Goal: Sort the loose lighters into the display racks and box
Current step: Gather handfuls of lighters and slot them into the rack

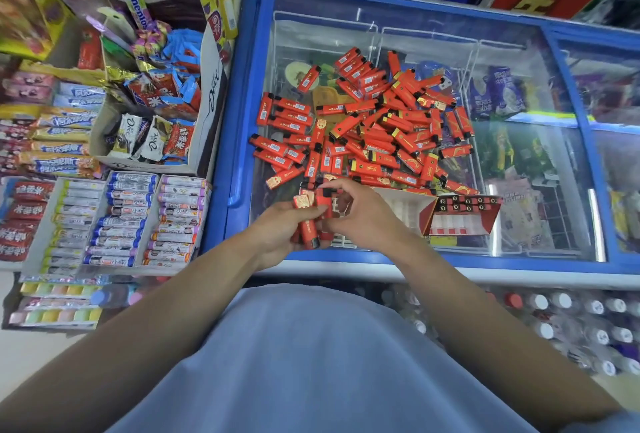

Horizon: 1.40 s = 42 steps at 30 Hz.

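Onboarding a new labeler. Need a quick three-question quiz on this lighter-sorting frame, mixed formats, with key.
1. True or false: the pile of loose lighters lies on the glass lid of a freezer.
2. What does the left hand hold? A) a bundle of red lighters B) a candy bar C) nothing
3. Fill in: the red display box with lighters already in it sits to the ____ of the right hand.

Key: 1 true; 2 A; 3 right
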Motion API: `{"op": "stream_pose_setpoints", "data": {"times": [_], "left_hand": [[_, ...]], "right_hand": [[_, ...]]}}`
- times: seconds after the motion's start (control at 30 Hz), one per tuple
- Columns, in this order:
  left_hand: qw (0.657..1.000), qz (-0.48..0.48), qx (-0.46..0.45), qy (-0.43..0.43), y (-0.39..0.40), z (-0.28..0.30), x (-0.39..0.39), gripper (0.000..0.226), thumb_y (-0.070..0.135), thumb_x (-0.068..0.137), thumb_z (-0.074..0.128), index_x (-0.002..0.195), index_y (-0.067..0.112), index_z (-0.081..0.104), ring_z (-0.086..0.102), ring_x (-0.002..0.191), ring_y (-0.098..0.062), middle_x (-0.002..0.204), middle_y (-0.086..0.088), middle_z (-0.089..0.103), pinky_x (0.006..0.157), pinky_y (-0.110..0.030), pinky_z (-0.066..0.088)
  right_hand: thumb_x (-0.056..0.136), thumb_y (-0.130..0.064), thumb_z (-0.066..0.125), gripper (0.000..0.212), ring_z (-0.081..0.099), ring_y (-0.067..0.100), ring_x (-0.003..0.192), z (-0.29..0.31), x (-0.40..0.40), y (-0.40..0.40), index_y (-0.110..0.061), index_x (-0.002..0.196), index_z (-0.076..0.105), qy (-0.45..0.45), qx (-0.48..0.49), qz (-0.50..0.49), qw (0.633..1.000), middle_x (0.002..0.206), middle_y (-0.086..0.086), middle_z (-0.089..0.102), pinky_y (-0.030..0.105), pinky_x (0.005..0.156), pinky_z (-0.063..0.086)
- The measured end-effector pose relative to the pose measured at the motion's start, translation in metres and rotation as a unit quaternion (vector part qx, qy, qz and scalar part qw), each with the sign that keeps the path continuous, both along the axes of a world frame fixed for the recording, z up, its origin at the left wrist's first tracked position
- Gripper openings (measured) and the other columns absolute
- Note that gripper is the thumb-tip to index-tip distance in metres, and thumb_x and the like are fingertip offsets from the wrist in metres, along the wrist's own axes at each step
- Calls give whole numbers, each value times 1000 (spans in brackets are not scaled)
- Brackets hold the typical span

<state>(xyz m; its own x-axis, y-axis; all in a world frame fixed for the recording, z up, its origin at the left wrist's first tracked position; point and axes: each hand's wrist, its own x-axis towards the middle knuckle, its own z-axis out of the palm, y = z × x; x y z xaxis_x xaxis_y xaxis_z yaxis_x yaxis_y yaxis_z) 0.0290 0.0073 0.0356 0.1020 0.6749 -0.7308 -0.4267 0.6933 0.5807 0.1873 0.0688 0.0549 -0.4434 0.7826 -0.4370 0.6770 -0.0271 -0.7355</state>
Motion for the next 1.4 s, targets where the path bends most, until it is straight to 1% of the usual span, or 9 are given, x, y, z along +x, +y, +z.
{"op": "stream_pose_setpoints", "data": {"times": [0.13,0.2,0.43,0.53,0.67,0.73,0.87,1.13,1.4], "left_hand": [[999,-43,-4,-4,0,3,2,20,20,98,67,112,7,70,71,95,-26,107,-16,75,75,-37,64],[1000,-15,-19,1,2,2,2,19,20,99,65,113,8,68,75,89,-24,107,-12,78,75,-38,65],[996,57,-45,52,5,-8,-6,23,19,101,63,122,9,65,71,81,-20,94,-7,77,71,-34,61],[997,64,-38,36,6,-5,-4,21,11,102,57,122,5,61,69,81,-23,102,-14,72,80,-39,60],[998,61,-20,25,6,-6,-5,21,4,104,50,122,5,60,73,88,-26,112,-16,75,87,-44,61],[998,55,-8,20,5,-7,-6,22,3,104,50,124,6,61,76,94,-28,114,-14,76,86,-44,62],[999,49,3,14,3,-6,-8,21,7,105,53,123,12,63,74,105,-28,114,-9,77,89,-44,60],[999,45,13,16,1,-3,-8,21,7,105,53,122,11,64,74,106,-28,114,-9,77,95,-46,58],[999,41,15,12,0,-2,-6,20,10,103,58,120,7,66,74,105,-30,115,-13,76,94,-44,59]], "right_hand": [[84,-20,79,26,57,6,67,-3,8,1,-27,105,65,46,-72,-52,995,82,-4,64,28,66,48],[90,-20,75,16,53,14,66,-2,16,4,-23,99,62,61,-89,-99,989,79,-8,67,30,62,42],[92,-39,72,13,61,3,70,-20,46,18,-34,86,62,-85,69,-89,990,82,-15,67,39,76,54],[98,-43,64,11,67,7,76,-20,42,21,-36,106,62,-110,51,-16,992,95,-11,72,34,68,56],[103,-49,52,32,61,1,68,-21,37,23,-33,129,61,-154,116,57,980,91,-11,70,29,68,51],[98,-53,58,36,62,3,75,-25,36,26,-32,127,67,-165,183,58,967,99,-9,69,31,76,56],[92,-48,69,33,64,9,80,-32,34,28,-28,119,71,-155,231,17,960,102,-6,71,32,74,58],[102,-41,57,34,71,18,98,-35,29,21,-30,133,65,-203,287,86,932,117,-3,73,39,81,60],[95,-37,70,20,63,2,75,-28,25,11,-26,110,72,-88,300,-21,950,95,-12,73,22,65,54]]}}
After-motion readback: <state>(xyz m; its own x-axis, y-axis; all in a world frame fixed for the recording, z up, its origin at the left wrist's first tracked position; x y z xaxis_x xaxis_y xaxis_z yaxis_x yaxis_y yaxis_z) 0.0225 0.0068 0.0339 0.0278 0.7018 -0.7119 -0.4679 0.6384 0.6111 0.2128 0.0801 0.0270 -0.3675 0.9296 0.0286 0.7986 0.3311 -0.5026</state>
